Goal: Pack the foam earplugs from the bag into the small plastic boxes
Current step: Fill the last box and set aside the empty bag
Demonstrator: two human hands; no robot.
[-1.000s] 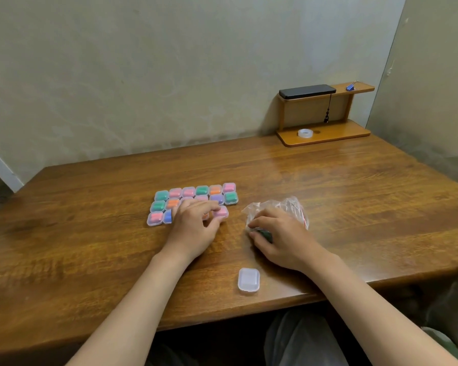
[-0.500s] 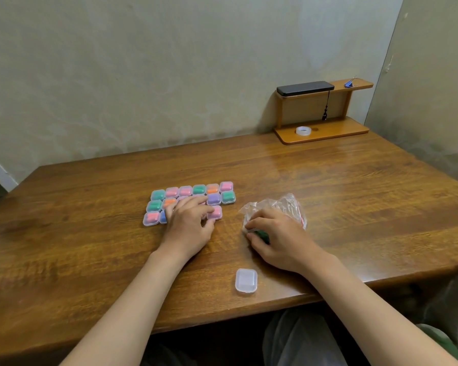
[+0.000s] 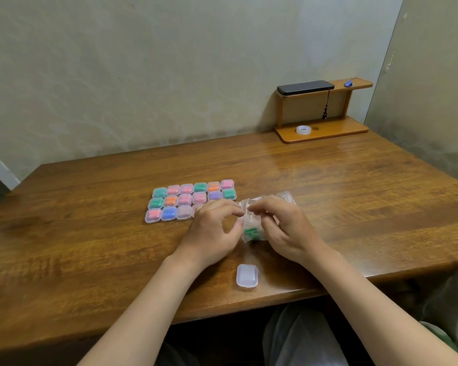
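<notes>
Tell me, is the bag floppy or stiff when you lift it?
Probably floppy: the bag is thin, crinkled clear plastic, bunched between the left hand and right hand. Likely very light, as only a few green earplugs show inside. They may shift about when it tilts.

A two-tier wooden shelf [image 3: 341, 128] is set far right on the brown wooden table [image 3: 90, 260]; a flat black device [image 3: 305, 87] is carried above, a clear tape roll [image 3: 303, 129] below.
</notes>
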